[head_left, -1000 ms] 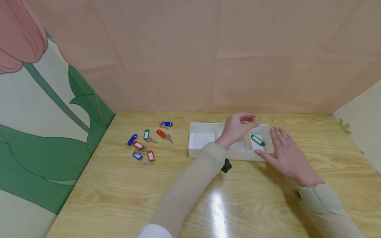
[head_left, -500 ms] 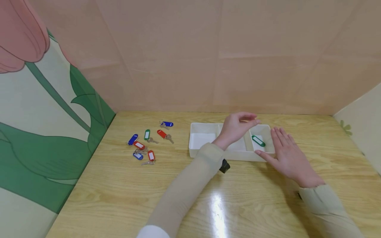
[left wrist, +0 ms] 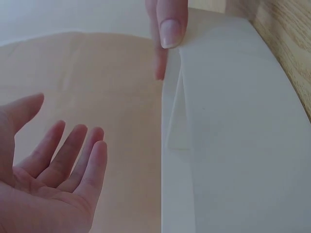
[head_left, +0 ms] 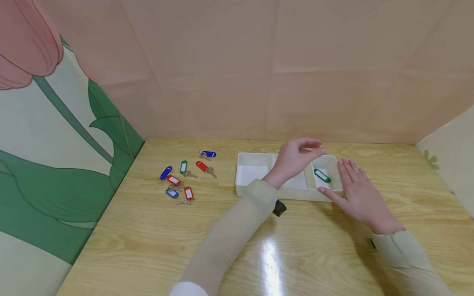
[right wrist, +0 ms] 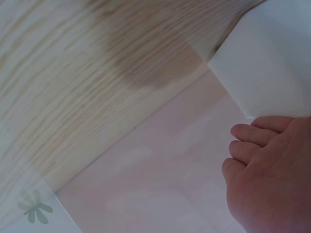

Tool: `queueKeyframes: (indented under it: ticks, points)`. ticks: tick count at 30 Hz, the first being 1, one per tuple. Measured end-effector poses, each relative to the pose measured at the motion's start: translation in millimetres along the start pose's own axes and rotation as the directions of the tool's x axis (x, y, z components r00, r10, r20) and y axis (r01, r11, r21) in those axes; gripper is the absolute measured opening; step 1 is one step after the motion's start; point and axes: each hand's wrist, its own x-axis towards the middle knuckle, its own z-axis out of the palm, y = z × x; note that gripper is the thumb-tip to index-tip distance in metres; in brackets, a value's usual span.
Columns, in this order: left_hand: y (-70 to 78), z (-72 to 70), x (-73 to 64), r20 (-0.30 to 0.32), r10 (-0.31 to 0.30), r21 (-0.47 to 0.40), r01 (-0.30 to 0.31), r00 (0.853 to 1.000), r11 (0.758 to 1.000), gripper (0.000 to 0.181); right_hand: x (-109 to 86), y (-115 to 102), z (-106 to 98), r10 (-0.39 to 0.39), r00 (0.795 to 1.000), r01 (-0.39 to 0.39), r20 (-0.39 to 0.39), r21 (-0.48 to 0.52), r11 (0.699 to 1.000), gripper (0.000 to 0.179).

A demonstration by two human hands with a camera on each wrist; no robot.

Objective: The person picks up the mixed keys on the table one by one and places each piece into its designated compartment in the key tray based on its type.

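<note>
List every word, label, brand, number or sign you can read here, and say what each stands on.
None can be read in any view.
Tags on the table: some show white labels, too small to tell whether anything is written.
Green tag in the tray: too small to tell.
Keys: any stamp is too small to make out.
Tray: no lettering shows on the visible sides.

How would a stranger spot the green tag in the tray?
On the wooden table, find the white divided tray beneath the left hand. In its compartment beside the right hand lies the green tag. The other green tag lies outside the tray, among red tags and blue tags.
</note>
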Motion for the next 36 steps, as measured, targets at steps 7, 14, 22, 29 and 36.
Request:
queueKeyframes:
  ticks: [7,14,22,29,36]
  points:
    - [3.2,-2.7,-7.0,-0.011,-0.019,-0.014,0.019,1.0,1.0,0.03,-0.5,-0.9,0.3,0.002,1.0,-0.002,0.003,-0.003,1.0,0.101]
    - [5.3,-6.5,-11.9,-0.017,-0.025,-0.014,0.025,1.0,1.0,0.031,-0.1,-1.4,0.3,0.009,1.0,-0.009,0.02,-0.005,1.0,0.102]
    - [5.6,-11.0,-16.5,-0.008,-0.043,-0.027,0.043,0.999,0.999,0.031,-0.8,-1.2,-0.5,0.006,1.0,-0.006,0.01,0.004,1.0,0.101]
    - [6.3,-14.2,-20.8,-0.01,-0.045,-0.053,0.045,0.999,0.998,0.032,-0.6,-1.2,-0.9,0.009,1.0,-0.009,0.017,0.007,1.0,0.102]
    - [6.4,-20.3,-26.8,-0.02,-0.027,-0.085,0.025,0.999,0.996,0.031,-0.6,-1.4,-0.8,0.009,1.0,-0.009,0.019,0.002,1.0,0.102]
